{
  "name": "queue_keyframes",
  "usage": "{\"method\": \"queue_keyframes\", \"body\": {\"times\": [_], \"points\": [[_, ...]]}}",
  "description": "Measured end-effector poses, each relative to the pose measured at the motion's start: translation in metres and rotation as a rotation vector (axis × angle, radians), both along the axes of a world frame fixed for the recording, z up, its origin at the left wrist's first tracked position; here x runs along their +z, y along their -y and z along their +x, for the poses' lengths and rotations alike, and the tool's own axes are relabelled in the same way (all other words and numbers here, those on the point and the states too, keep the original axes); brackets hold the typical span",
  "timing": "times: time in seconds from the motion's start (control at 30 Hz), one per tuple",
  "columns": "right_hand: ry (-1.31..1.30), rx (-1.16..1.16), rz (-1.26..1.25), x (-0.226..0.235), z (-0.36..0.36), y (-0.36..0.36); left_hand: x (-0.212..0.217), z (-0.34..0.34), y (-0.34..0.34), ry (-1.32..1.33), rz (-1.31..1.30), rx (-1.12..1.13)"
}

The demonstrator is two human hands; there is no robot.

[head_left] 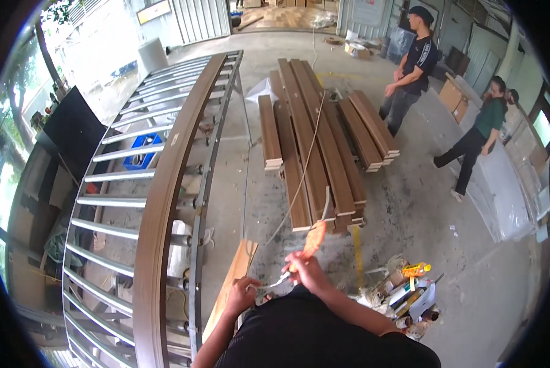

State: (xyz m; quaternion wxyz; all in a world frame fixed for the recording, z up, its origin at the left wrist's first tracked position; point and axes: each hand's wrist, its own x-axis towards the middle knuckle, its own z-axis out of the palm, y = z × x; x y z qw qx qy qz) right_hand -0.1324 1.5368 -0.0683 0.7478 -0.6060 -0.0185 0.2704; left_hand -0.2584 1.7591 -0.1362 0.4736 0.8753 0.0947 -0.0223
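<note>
While the right hand [308,270] is clamped on an orange-handled tool [311,242] and the left hand [243,294] pinches a thin metal piece [269,283] at chest height, they do best keeping it steady above the concrete floor [409,202].

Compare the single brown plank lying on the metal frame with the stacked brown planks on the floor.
The single brown plank lies alone atop the grey metal ladder-like frame; the stacked brown planks lie piled on the concrete floor. The single plank spans the frame's length; the stacked ones look shorter. Both share the same brown finish.
</note>
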Motion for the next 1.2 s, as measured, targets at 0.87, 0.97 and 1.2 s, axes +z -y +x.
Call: {"method": "queue_keyframes", "body": {"times": [0.87, 0.97, 1.2], "points": [[0.376, -0.841, -0.213, -0.027, 0.149, 0.222, 0.035, 0.188, 0.011, 0.237, 0.044, 0.227], [0.178, -1.138, 0.326, 0.008, 0.18, 0.234, 0.014, 0.166, -0.014, 0.196, 0.198, 0.146], [0.559, -1.374, 0.796, 0.026, 0.241, 0.313, -0.007, 0.155, -0.016, 0.268, 0.413, -0.018]]}}
